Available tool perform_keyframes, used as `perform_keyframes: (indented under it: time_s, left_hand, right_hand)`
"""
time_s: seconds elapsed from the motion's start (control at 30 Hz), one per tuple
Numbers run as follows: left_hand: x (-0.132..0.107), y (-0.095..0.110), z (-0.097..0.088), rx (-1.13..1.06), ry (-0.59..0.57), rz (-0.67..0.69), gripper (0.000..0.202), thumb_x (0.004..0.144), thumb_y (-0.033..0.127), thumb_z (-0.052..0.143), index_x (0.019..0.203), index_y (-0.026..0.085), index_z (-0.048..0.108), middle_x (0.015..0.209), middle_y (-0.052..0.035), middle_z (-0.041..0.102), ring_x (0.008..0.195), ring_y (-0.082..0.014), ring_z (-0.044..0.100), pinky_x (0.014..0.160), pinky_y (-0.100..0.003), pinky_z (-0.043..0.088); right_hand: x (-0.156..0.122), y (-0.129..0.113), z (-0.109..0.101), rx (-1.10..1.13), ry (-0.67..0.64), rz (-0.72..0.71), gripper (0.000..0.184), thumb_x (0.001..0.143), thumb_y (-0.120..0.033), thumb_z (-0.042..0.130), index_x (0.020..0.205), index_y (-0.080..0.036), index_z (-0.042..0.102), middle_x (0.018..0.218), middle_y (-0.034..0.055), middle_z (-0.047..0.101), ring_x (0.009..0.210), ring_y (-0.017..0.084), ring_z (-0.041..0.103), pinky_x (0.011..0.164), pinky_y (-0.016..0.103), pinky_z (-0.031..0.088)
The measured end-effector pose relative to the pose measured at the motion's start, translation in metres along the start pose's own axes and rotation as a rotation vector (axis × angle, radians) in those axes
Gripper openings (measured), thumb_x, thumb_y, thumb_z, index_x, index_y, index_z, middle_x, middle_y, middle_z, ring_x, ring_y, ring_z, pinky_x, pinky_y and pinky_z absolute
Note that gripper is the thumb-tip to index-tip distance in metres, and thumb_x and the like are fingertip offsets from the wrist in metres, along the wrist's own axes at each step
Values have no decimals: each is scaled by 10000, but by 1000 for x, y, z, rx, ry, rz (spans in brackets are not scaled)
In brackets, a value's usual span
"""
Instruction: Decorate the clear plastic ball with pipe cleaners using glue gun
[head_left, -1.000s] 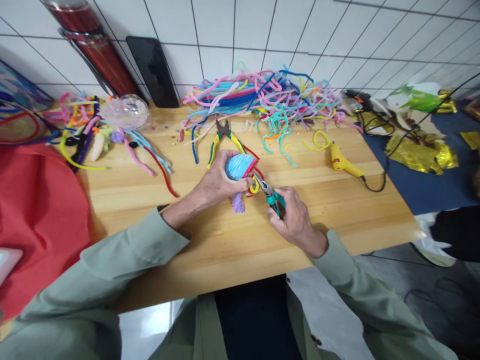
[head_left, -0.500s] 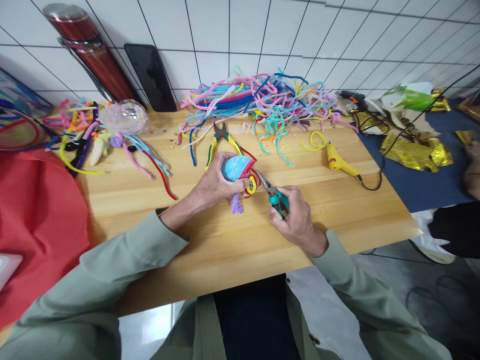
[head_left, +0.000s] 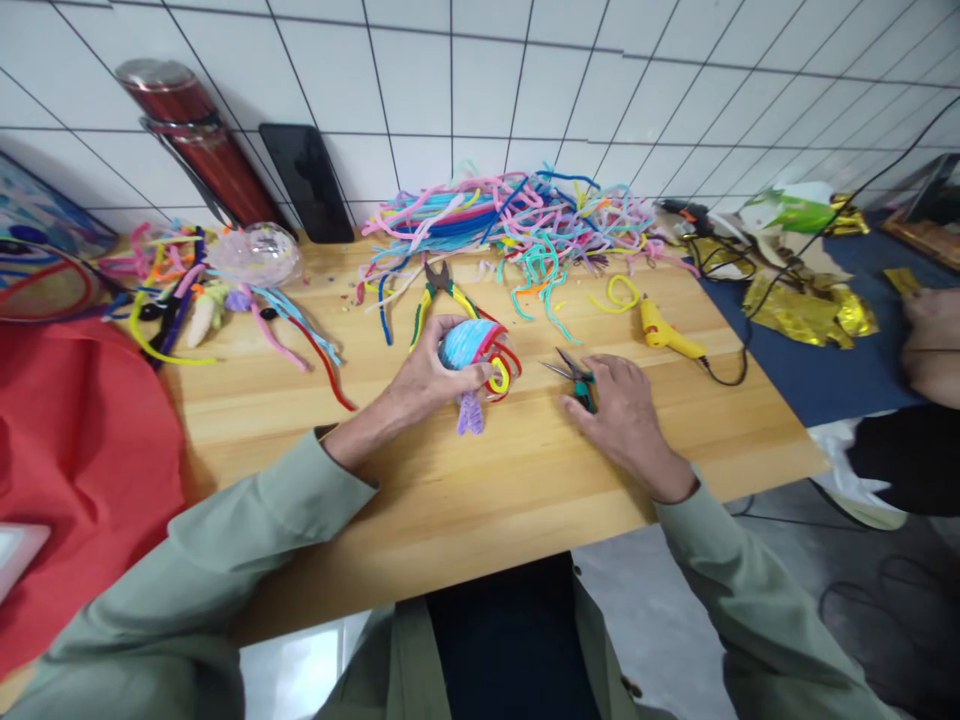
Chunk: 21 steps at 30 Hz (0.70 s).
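Observation:
My left hand (head_left: 427, 377) is closed around a small pipe-cleaner craft (head_left: 463, 343), above the middle of the wooden table. It has a light blue rounded body, a red band, red loops, a yellow curl (head_left: 499, 376) under my thumb and a purple piece (head_left: 470, 414) hanging below. To its right, my right hand (head_left: 619, 412) is low at the table with thumb and fingers around the green handles of needle-nose pliers (head_left: 576, 378). Their jaws are spread and point left, apart from the craft. Yellow-and-green cutting pliers (head_left: 439, 285) lie just behind my left hand.
A heap of coloured pipe cleaners (head_left: 517, 215) lies against the tiled wall. A yellow glue gun (head_left: 667, 332) with a black cord is at the right. Red flask (head_left: 202, 140), phone (head_left: 307, 183) and red cloth (head_left: 82, 470) are left. Another person's hand (head_left: 934, 335) is at far right.
My right hand has moved right and down, away from the craft, with the needle-nose pliers, whose jaws have spread. My left hand still holds the craft. The view has tilted slightly up.

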<state>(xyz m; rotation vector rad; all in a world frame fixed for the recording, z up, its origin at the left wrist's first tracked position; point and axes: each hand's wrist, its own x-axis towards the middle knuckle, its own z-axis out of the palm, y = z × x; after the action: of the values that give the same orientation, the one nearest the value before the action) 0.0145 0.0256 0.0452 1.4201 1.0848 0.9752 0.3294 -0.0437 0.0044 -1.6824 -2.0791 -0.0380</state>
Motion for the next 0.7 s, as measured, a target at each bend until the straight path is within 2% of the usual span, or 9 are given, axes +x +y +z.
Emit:
perform_keyframes:
  time_s: [0.07,0.13,0.23,0.3,0.47,0.7]
  left_hand:
    - [0,-5,1,-32,-3,20,771,689,556,1000,1254,231,589,1221,-60,737,1042,-231,725,877,-347,622]
    - [0,-9,2,-45,1,44,782,691,571,1002,1264,231,593,1228,-62,733,1050,-233,721,886,-349,625]
    - [1,-14,3,-43,24,76,784,696,582,991,1276,231,598,1226,-62,731,1061,-238,716,896,-354,624]
    - [2,-16,5,-57,26,68,801,687,589,981,1284,229,588,1213,-63,732,1044,-240,712,885,-360,624]
    - [1,-15,7,-63,16,19,834,669,593,969,1301,215,576,1229,-82,713,1068,-256,704,877,-369,619]
    - [-6,-7,9,-84,12,-15,706,732,515,933,1275,239,575,1220,-49,692,1077,-232,679,930,-370,599]
  right_hand:
    - [10,-19,-7,219,76,-53,437,1043,-433,722,1443,-262,675,1463,178,757,1394,414,691,1203,661,571]
    - [22,-43,-11,428,142,-91,362,1086,-433,715,1429,-322,676,1473,119,758,1418,364,702,1222,616,584]
    - [37,-76,-4,641,160,-130,286,1093,-408,742,1359,-328,674,1445,101,753,1412,330,714,1231,583,595]
    - [42,-88,6,701,149,-129,295,1075,-383,773,1340,-322,660,1419,103,740,1394,321,718,1210,572,613]
    - [39,-91,24,724,157,-105,322,1048,-325,781,1336,-333,639,1423,101,711,1385,320,707,1169,576,641]
    - [35,-95,25,674,197,-139,328,1053,-304,767,1350,-324,630,1403,121,707,1366,333,707,1131,585,654]
